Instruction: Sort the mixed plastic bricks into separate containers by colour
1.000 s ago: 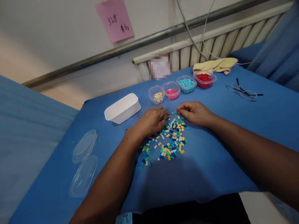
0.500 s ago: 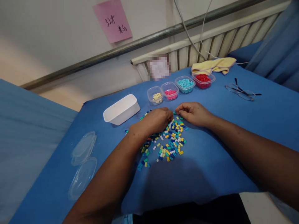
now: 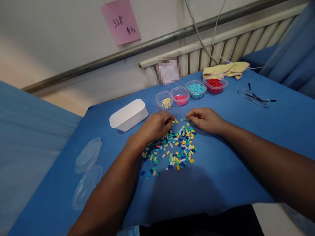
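Left hand point(image 3: 155, 126) has drawn back leftward off the loose brick pile point(image 3: 172, 149), fingers curled together, contents unclear; right hand point(image 3: 205, 119) unchanged, fingers pinched at pile's top edge.

Small multicoloured bricks point(image 3: 176, 147) (loose heap) on cloth

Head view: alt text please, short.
Two bare hands, left hand and right hand, rest curled over a pile of small coloured bricks on a blue table. Behind stand four clear tubs of sorted bricks and a white tray.
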Action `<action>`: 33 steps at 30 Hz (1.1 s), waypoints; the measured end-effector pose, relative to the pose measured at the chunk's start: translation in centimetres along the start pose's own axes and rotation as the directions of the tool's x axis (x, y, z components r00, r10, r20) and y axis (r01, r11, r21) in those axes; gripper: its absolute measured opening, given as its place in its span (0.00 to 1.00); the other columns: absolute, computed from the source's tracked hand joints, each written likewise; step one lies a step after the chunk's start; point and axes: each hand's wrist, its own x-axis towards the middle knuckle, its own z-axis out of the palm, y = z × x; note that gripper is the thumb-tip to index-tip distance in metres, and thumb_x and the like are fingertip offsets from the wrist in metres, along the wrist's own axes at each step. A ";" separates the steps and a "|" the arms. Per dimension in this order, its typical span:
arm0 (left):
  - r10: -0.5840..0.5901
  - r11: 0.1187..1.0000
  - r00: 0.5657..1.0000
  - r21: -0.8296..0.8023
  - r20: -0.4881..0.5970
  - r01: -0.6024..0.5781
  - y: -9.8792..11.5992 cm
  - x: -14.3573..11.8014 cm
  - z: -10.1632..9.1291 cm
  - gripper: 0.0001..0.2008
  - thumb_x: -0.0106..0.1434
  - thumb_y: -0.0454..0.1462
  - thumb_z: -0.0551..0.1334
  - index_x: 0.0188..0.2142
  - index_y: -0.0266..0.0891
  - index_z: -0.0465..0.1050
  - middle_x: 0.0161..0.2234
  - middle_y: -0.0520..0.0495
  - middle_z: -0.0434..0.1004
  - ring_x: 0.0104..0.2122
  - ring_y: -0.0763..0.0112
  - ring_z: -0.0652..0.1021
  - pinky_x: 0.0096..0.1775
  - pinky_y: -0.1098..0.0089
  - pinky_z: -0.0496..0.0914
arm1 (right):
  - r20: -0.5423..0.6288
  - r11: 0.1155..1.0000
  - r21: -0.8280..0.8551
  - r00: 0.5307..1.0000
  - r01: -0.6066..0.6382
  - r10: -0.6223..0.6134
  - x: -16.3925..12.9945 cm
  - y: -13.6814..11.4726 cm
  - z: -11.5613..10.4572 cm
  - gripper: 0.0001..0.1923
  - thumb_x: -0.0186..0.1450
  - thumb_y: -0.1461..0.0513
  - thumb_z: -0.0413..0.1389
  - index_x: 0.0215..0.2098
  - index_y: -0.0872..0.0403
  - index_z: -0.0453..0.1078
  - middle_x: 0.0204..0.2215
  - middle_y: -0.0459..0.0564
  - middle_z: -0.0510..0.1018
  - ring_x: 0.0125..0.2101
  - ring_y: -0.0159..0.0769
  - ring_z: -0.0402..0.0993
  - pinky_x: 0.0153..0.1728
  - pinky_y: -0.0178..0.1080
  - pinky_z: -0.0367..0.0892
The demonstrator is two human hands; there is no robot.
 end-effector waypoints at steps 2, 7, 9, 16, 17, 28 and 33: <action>-0.076 0.997 0.990 -0.016 -0.118 0.074 -1.1 -1.3 -1.5 0.12 0.71 0.37 0.60 0.48 0.41 0.83 0.45 0.44 0.85 0.42 0.64 0.82 0.50 0.63 0.76 | 0.002 1.000 0.005 1.000 -0.010 0.010 0.0 0.0 0.0 0.11 0.67 0.61 0.58 0.43 0.50 0.83 0.37 0.47 0.89 0.35 0.39 0.83 0.39 0.39 0.75; -0.409 0.897 0.802 -0.032 -0.435 0.440 -4.3 -4.6 -5.9 0.16 0.69 0.41 0.63 0.52 0.43 0.84 0.46 0.45 0.87 0.43 0.61 0.83 0.51 0.62 0.77 | 0.003 0.999 -0.029 1.000 -0.020 0.020 -0.2 -0.4 -0.2 0.11 0.67 0.59 0.59 0.44 0.49 0.83 0.37 0.47 0.89 0.34 0.39 0.83 0.38 0.40 0.75; -0.491 0.839 0.703 -0.063 -0.515 0.540 -5.8 -5.7 -7.0 0.18 0.69 0.42 0.63 0.54 0.42 0.83 0.45 0.45 0.87 0.42 0.61 0.83 0.50 0.62 0.77 | 0.001 0.999 -0.043 1.000 -0.020 0.020 -0.3 -0.5 -0.3 0.11 0.67 0.59 0.60 0.43 0.49 0.83 0.37 0.47 0.89 0.34 0.39 0.83 0.39 0.41 0.75; -0.545 0.735 0.585 -0.007 -0.600 0.678 -9.1 -7.4 -6.6 0.19 0.69 0.42 0.61 0.55 0.41 0.83 0.46 0.43 0.86 0.44 0.59 0.82 0.53 0.59 0.76 | 0.016 0.996 -0.084 0.999 -0.031 0.032 -0.6 -0.8 -0.6 0.12 0.68 0.58 0.59 0.44 0.50 0.84 0.38 0.48 0.89 0.35 0.40 0.83 0.40 0.42 0.74; -0.551 0.726 0.592 0.010 -0.588 0.687 -9.4 -7.4 -6.4 0.19 0.69 0.42 0.62 0.56 0.41 0.82 0.48 0.43 0.86 0.45 0.57 0.82 0.54 0.58 0.76 | 0.016 0.996 -0.086 0.999 -0.036 0.037 -0.7 -0.8 -0.7 0.12 0.68 0.57 0.59 0.44 0.50 0.84 0.38 0.48 0.89 0.35 0.40 0.83 0.40 0.42 0.74; -0.208 0.978 0.915 -0.052 -0.346 0.203 -1.9 -5.5 -3.4 0.13 0.76 0.43 0.60 0.51 0.42 0.83 0.52 0.43 0.86 0.53 0.58 0.83 0.60 0.57 0.76 | 0.014 0.996 -0.083 0.999 -0.030 0.031 -0.7 -0.8 -0.7 0.11 0.68 0.58 0.60 0.44 0.50 0.84 0.38 0.48 0.90 0.35 0.40 0.84 0.41 0.41 0.76; 0.179 0.982 0.977 -0.083 0.111 -0.171 5.0 -5.8 1.7 0.39 0.75 0.57 0.63 0.77 0.42 0.62 0.79 0.35 0.58 0.79 0.50 0.59 0.76 0.48 0.59 | 0.005 0.999 -0.048 1.000 -0.004 0.004 -0.7 -0.7 -0.5 0.11 0.69 0.57 0.59 0.44 0.49 0.83 0.38 0.48 0.90 0.37 0.41 0.85 0.43 0.43 0.77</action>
